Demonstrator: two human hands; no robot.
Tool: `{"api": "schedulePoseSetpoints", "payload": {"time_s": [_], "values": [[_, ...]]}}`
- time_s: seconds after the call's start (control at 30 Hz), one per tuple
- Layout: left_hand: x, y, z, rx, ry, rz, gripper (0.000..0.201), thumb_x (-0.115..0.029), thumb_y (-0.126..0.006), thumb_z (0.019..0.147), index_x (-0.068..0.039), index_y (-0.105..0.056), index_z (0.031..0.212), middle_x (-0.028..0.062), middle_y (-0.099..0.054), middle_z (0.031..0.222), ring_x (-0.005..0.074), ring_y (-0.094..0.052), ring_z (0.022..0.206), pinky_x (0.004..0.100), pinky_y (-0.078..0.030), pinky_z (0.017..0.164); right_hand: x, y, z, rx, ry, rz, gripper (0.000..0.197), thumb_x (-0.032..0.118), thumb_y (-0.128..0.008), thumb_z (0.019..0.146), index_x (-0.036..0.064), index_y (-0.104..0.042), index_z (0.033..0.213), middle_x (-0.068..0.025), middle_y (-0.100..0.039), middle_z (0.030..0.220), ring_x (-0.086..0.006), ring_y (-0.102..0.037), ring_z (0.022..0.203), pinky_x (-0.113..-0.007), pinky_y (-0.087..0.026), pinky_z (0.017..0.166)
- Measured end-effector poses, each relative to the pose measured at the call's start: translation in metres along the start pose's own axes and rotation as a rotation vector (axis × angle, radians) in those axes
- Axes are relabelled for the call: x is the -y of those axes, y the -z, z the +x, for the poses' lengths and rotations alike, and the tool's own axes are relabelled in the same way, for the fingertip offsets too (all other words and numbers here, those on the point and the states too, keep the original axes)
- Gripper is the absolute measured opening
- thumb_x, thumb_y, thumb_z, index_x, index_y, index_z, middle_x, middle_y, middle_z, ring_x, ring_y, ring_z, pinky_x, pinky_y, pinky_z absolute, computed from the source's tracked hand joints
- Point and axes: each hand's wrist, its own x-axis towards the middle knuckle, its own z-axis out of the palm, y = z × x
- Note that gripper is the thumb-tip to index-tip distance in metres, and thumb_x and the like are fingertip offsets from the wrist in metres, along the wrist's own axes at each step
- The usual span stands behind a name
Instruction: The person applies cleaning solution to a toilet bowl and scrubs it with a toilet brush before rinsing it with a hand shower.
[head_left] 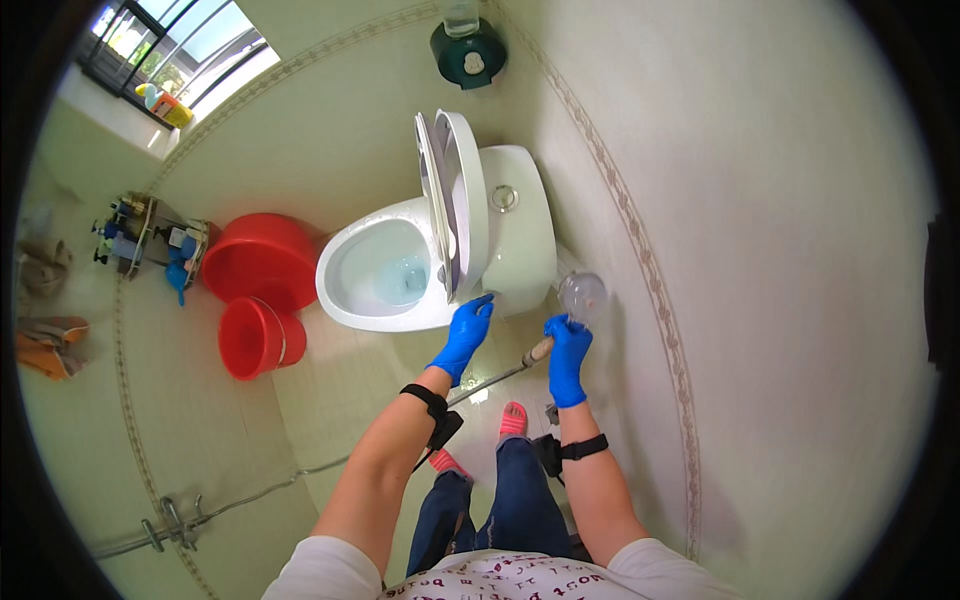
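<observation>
A white toilet with a raised lid (465, 200) stands ahead of me, with bluish water in its bowl (340, 282). My left hand (467, 335), in a blue glove, is at the near side of the toilet by the lid hinge. Its fingers are stretched out and hold nothing visible. My right hand (569, 355), also in a blue glove, is closed round the beige shower handle (538, 351), which is joined to a metal hose (484, 384). Just beyond that hand is a clear round piece (583, 298); whether it joins the handle I cannot tell.
A large red basin (262, 250) and a red bucket (252, 340) stand left of the toilet. The hose runs to a wall tap (178, 525) at lower left. A bottle rack (135, 235) hangs on the left wall, and a green paper dispenser (470, 60) on the far wall.
</observation>
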Motion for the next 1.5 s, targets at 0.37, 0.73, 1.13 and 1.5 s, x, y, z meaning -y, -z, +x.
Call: {"api": "schedulePoseSetpoints", "payload": {"time_s": [0.37, 0.73, 1.13, 1.5], "values": [[0.087, -0.025, -0.057, 0.271, 0.327, -0.939, 0.033, -0.019, -0.04, 0.082, -0.002, -0.047, 0.11, 0.0085, -0.054, 0.103, 0.0191, -0.05, 0.097, 0.0297, -0.038, 0.083, -0.123, 0.04, -0.135, 0.072, -0.151, -0.357, 0.009, 0.005, -0.054, 0.064, 0.0015, -0.052, 0.056, -0.0027, -0.052, 0.052, -0.0099, -0.048, 0.046, -0.024, -0.037, 0.044], [0.181, 0.069, -0.119, -0.028, 0.384, -0.881, 0.028, -0.017, -0.052, 0.078, -0.002, -0.053, 0.102, 0.0101, -0.06, 0.088, 0.016, -0.058, 0.079, 0.027, -0.044, 0.071, -0.116, 0.012, -0.169, -0.09, 0.073, -0.16, 0.011, 0.002, -0.054, 0.067, 0.0022, -0.049, 0.058, 0.0033, -0.046, 0.054, -0.0057, -0.042, 0.051, -0.023, -0.032, 0.046], [0.363, 0.171, -0.263, -0.613, 0.419, -0.565, 0.046, -0.021, -0.054, 0.076, 0.004, -0.043, 0.112, 0.0154, -0.048, 0.111, 0.0204, -0.045, 0.102, 0.0285, -0.033, 0.088, -0.038, -0.048, -0.163, -0.034, 0.316, -0.23, 0.015, 0.007, -0.053, 0.07, 0.0039, -0.049, 0.056, 0.0037, -0.043, 0.049, -0.0053, -0.039, 0.043, -0.021, -0.029, 0.041], [0.382, 0.182, -0.308, -0.894, 0.512, -0.501, 0.052, -0.024, -0.055, 0.076, 0.003, -0.038, 0.117, 0.0169, -0.039, 0.12, 0.0251, -0.038, 0.109, 0.031, -0.029, 0.091, -0.139, -0.047, -0.168, 0.009, 0.043, -0.165, 0.01, 0.001, -0.051, 0.06, 0.0035, -0.049, 0.05, -0.0017, -0.047, 0.05, -0.0108, -0.045, 0.046, -0.024, -0.035, 0.046]]}}
